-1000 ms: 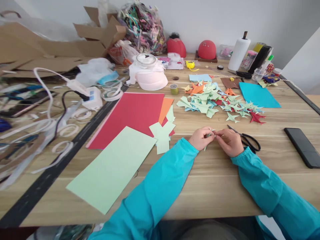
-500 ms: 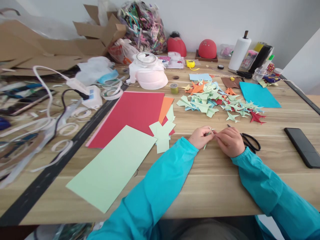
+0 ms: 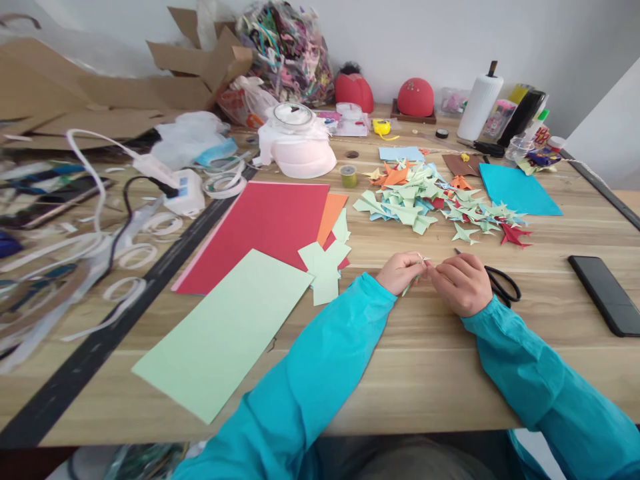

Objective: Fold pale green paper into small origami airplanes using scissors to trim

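Between my two hands is a small pale green folded-paper piece point(image 3: 424, 259), its exact shape mostly hidden by the fingers. My left hand point(image 3: 400, 272) is closed around it, and a green tip pokes out below the fingers. The fingertips of my right hand point(image 3: 464, 283) pinch at its right side, close against the left fingers. Black-handled scissors point(image 3: 505, 285) lie on the table partly behind my right hand. Beyond the hands spreads a pile of folded paper cranes point(image 3: 410, 197), mostly pale green, with some orange, blue and red.
Left of my hands lie a long green paper sheet point(image 3: 230, 337), a red sheet point(image 3: 270, 223) and green square pieces point(image 3: 325, 277). A phone point(image 3: 607, 293) is at right, near blue paper point(image 3: 520, 190). A thread spool point(image 3: 348, 177) stands behind. Cables and cords crowd the left.
The green tip below my left fingers has swung slightly to the left and shows less. My left fingers have curled a little more around the folded piece; my right hand has barely moved.
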